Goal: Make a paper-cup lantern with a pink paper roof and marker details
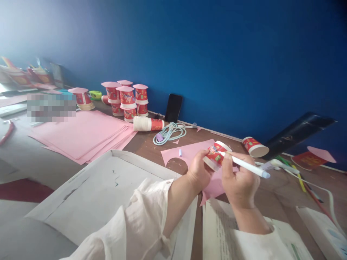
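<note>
My left hand (200, 170) is closed around a red printed paper cup (215, 153), tilted on its side. In my right hand (242, 180) is a white marker (246, 165), its tip end at the cup's printed side and its pale blue end pointing right. A small lilac marker cap (180, 152) stands by itself on the table. Beneath both hands lies a pink paper sheet (195, 146) with a rounded piece cut out of it.
Stacked red cups with pink paper tops (127, 96) stand against the blue wall. Nested cups (149, 124), a coiled cable (170, 133) and a phone (174, 107) are nearby. Pink sheets (81, 133) lie left; another cup (255, 146) lies right, beside a black tube (298, 133).
</note>
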Demonstrator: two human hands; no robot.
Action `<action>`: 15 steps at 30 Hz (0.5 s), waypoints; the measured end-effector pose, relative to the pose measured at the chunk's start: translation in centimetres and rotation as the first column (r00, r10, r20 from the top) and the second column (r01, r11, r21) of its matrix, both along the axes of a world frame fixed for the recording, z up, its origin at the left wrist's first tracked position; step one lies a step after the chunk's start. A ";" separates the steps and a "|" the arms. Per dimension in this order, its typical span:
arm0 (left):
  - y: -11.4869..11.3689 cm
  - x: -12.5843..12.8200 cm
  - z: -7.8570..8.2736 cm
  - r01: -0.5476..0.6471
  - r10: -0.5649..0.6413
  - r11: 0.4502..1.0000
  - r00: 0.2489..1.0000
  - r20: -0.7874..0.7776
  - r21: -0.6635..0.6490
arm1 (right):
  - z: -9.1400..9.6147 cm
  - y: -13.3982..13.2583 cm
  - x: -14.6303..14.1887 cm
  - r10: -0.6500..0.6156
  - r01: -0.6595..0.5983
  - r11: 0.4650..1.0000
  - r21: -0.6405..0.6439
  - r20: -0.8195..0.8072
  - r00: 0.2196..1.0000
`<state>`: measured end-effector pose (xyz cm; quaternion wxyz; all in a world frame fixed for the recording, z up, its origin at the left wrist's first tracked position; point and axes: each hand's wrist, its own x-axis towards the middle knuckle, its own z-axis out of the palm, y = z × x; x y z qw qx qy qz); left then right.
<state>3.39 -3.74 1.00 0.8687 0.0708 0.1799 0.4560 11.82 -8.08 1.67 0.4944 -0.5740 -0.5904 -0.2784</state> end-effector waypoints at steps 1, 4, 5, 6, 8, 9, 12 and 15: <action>0.0 0.0 0.0 0.002 -0.002 1.000 1.000 -0.006 -0.005 | 0.0 0.0 0.0 -0.001 0.001 1.000 0.001 0.004 1.000; 0.0 0.0 0.0 0.004 -0.005 1.000 1.000 -0.012 -0.019 | 0.0 0.0 0.0 -0.007 0.007 1.000 0.003 0.009 1.000; -0.1 0.0 -0.1 0.003 -0.003 1.000 1.000 -0.010 -0.022 | -0.1 0.1 0.0 -0.011 0.011 1.000 0.004 0.011 1.000; -0.1 0.0 -0.1 0.005 -0.006 1.000 1.000 -0.007 -0.024 | -0.1 0.1 0.0 -0.015 0.015 1.000 0.005 0.014 1.000; -0.1 0.0 -0.1 0.014 -0.014 0.999 1.000 -0.001 -0.030 | -0.1 0.1 0.0 -0.018 0.017 1.000 0.004 0.020 1.000; -0.1 0.0 -0.1 0.019 -0.019 0.999 1.000 0.000 -0.036 | -0.1 0.1 0.0 -0.017 0.016 1.000 0.005 0.023 1.000; 0.0 0.0 0.0 0.019 -0.019 0.999 1.000 0.006 -0.049 | -0.1 0.1 0.1 -0.020 0.020 1.000 0.000 0.015 1.000; 0.1 -0.1 -0.1 0.029 -0.029 0.999 1.000 0.007 -0.043 | -0.2 0.0 0.2 -0.031 0.030 0.999 -0.013 -0.008 1.000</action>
